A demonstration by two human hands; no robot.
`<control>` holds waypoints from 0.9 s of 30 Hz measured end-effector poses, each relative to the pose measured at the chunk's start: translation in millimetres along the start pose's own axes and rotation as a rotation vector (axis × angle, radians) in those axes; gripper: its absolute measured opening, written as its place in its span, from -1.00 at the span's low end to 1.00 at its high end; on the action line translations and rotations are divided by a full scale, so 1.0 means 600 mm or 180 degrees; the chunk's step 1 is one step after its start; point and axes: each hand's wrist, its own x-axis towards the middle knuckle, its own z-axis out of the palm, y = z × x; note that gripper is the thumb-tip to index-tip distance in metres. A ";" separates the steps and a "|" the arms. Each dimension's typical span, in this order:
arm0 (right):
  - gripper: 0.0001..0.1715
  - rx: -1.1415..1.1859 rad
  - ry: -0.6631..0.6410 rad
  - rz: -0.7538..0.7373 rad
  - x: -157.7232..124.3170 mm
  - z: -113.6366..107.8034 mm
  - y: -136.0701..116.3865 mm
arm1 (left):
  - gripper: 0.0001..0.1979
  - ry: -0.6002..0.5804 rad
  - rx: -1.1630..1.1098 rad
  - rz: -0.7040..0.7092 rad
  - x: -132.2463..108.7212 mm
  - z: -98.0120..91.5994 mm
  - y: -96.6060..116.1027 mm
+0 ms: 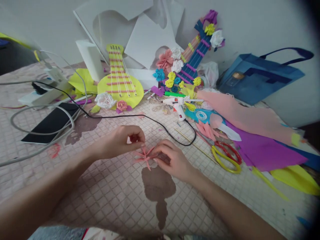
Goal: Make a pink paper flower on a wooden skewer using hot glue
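Pinching spiky pink paper flower from right with right hand; left hand at far petal, grip unclear.

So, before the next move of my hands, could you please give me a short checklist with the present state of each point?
1. Right hand holds the pink paper flower: ok, between thumb and fingers.
2. Left hand pinches a petal: cannot tell; its fingertips are at the flower's upper side.
3. Hot-glue gun apart from both hands: ok, it lies behind them. Whether it is hot: cannot tell.
4. Black cord away from the fingers: ok, it runs behind both hands.
5. Scissors apart from the right hand: ok, they lie off to its right.
6. Quilted tablecloth unmarked near the hands: not ok, a brown patch shows there.
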 end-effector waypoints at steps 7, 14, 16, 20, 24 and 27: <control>-0.87 -0.0318 0.0287 -0.0125 -0.001 0.010 0.009 | -0.90 -0.0335 0.0531 0.0356 -0.025 0.024 0.005; -0.81 -0.0758 0.0766 -0.0636 -0.004 0.000 -0.001 | -0.90 0.0438 0.1093 0.0854 -0.024 0.041 0.000; -0.80 -0.0852 0.0848 -0.0740 -0.004 -0.003 -0.005 | -0.90 0.0608 0.1236 0.1070 -0.026 0.039 -0.002; -0.81 -0.0868 0.0861 -0.0767 -0.005 -0.007 -0.006 | -0.86 0.0610 0.1474 0.1276 -0.028 0.034 0.001; -0.82 -0.0613 0.0642 -0.0380 -0.001 -0.002 0.007 | -0.86 0.0461 0.1428 0.0978 -0.023 0.041 0.000; -0.83 -0.0352 0.0452 -0.0098 0.003 0.001 0.017 | -0.85 0.0419 0.1218 0.0746 -0.019 0.050 -0.008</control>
